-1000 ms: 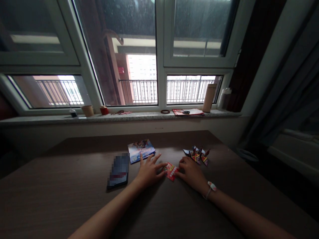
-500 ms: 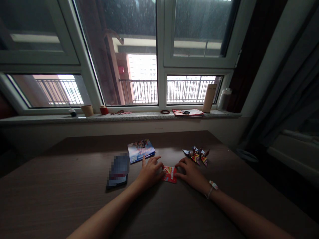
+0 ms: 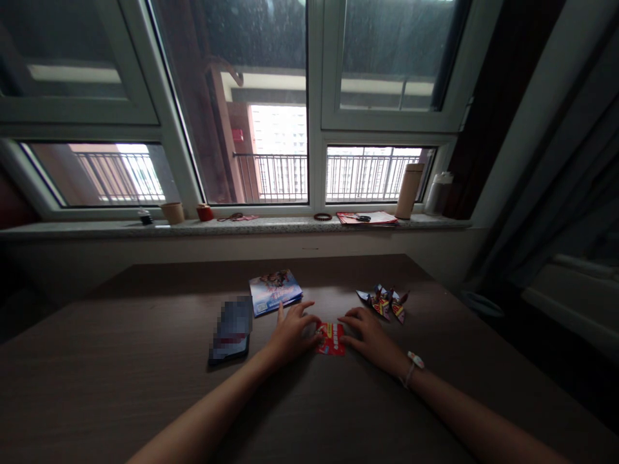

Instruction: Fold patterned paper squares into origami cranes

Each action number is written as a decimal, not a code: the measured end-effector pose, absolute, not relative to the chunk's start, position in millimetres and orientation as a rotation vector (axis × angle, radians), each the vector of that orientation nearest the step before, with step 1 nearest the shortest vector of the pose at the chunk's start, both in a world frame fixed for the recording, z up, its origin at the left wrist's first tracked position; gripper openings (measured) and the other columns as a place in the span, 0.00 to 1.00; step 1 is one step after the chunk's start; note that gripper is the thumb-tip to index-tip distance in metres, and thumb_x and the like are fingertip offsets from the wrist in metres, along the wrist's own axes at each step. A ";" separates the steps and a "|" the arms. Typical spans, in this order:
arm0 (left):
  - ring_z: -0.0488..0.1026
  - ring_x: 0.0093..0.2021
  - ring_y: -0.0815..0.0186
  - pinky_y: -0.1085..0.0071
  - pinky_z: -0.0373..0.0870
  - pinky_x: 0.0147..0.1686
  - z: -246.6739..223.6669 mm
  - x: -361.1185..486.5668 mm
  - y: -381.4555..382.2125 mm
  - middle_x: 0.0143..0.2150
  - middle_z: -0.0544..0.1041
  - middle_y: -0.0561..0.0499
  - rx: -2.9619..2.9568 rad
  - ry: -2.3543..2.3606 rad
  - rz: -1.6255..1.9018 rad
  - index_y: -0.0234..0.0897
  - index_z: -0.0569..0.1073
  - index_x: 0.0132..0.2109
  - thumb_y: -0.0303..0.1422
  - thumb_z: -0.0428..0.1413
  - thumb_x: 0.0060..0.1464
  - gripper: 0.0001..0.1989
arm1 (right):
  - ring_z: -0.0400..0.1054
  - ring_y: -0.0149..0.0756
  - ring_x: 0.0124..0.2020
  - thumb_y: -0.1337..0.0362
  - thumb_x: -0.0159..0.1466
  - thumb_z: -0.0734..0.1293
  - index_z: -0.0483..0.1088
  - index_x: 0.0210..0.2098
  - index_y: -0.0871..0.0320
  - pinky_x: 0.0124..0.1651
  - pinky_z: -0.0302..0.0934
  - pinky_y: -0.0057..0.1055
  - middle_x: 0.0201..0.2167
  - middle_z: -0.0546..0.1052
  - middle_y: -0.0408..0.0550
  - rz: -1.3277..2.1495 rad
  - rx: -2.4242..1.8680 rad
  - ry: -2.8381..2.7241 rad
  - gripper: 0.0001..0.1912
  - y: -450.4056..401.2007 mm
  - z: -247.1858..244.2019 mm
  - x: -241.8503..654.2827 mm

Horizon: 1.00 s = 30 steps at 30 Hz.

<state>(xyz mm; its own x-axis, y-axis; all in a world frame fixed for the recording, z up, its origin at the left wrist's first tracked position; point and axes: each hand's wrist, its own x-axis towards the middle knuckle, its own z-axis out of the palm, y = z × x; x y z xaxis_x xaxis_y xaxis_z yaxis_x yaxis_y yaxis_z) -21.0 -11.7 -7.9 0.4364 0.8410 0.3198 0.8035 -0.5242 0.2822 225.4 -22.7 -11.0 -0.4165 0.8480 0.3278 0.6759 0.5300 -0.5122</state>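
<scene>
A small red printed paper (image 3: 331,340) with yellow and white lettering lies low on the brown table between my two hands. My left hand (image 3: 293,332) has its thumb and index finger at the paper's left edge, with the other fingers spread forward. At the right edge, the thumb and index finger of my right hand (image 3: 370,338) close in on the paper. A bracelet (image 3: 413,364) circles my right wrist. Just beyond the right hand are pointed, folded paper pieces (image 3: 387,301) in several colours.
Beyond my left hand lies a stack of blue printed sheets (image 3: 275,291); a dark phone-like object (image 3: 231,332), partly pixelated, sits left of it. On the windowsill (image 3: 280,225) stand a paper cup (image 3: 173,213), a red spool (image 3: 204,212), scissors (image 3: 362,218) on papers and a tan bottle (image 3: 409,191).
The red paper now shows more of its printed face and looks flatter. My hands stay at its two edges, and the whole view has shifted slightly.
</scene>
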 end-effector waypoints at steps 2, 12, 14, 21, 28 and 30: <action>0.61 0.64 0.48 0.33 0.39 0.63 -8.3 -21.7 -11.5 0.64 0.65 0.46 2.570 1.484 0.674 0.47 0.76 0.47 0.39 0.61 0.53 0.13 | 0.62 0.44 0.55 0.57 0.62 0.68 0.72 0.53 0.53 0.60 0.57 0.40 0.51 0.70 0.52 0.439 -1.221 -2.196 0.20 -22.3 -10.7 225.2; 0.62 0.63 0.50 0.32 0.40 0.62 -4.7 -19.2 -13.1 0.63 0.67 0.46 2.598 1.439 0.733 0.47 0.71 0.52 0.38 0.59 0.57 0.16 | 0.67 0.44 0.53 0.60 0.60 0.66 0.75 0.37 0.57 0.59 0.57 0.42 0.46 0.76 0.51 0.693 -1.164 -1.905 0.09 -12.0 -13.1 226.8; 0.63 0.63 0.51 0.32 0.39 0.62 -5.4 -19.4 -11.8 0.63 0.67 0.46 2.579 1.453 0.740 0.49 0.69 0.56 0.37 0.58 0.57 0.19 | 0.68 0.44 0.51 0.59 0.61 0.65 0.74 0.38 0.57 0.57 0.59 0.41 0.45 0.77 0.51 0.670 -1.178 -1.845 0.10 -10.9 -13.6 226.9; 0.63 0.62 0.51 0.34 0.39 0.63 -4.8 -18.5 -12.5 0.62 0.67 0.45 2.570 1.472 0.744 0.49 0.68 0.58 0.34 0.58 0.57 0.22 | 0.70 0.44 0.44 0.60 0.64 0.61 0.72 0.40 0.57 0.50 0.63 0.40 0.40 0.77 0.51 0.394 -1.193 -1.745 0.11 -13.7 -7.1 230.4; 0.65 0.61 0.51 0.33 0.42 0.62 -5.0 -18.6 -12.9 0.61 0.69 0.45 2.622 1.446 0.772 0.47 0.69 0.57 0.34 0.58 0.57 0.20 | 0.66 0.44 0.45 0.65 0.66 0.62 0.73 0.40 0.55 0.52 0.60 0.43 0.38 0.76 0.50 -0.066 -1.064 -1.871 0.07 -19.5 2.0 233.4; 0.66 0.61 0.52 0.34 0.42 0.63 -5.4 -18.6 -12.9 0.60 0.70 0.45 2.640 1.429 0.791 0.47 0.69 0.57 0.33 0.58 0.58 0.20 | 0.66 0.44 0.46 0.67 0.65 0.64 0.73 0.39 0.55 0.52 0.59 0.44 0.37 0.76 0.49 -0.113 -1.026 -1.936 0.06 -21.2 3.6 232.2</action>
<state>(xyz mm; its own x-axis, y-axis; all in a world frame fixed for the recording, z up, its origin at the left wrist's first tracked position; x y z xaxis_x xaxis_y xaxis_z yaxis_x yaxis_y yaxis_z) -18.6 -12.9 -5.4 0.4466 0.7920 0.4162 0.7734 -0.5757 0.2656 232.2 -21.2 3.6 -0.2371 0.6116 0.7548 0.6953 0.6495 -0.3078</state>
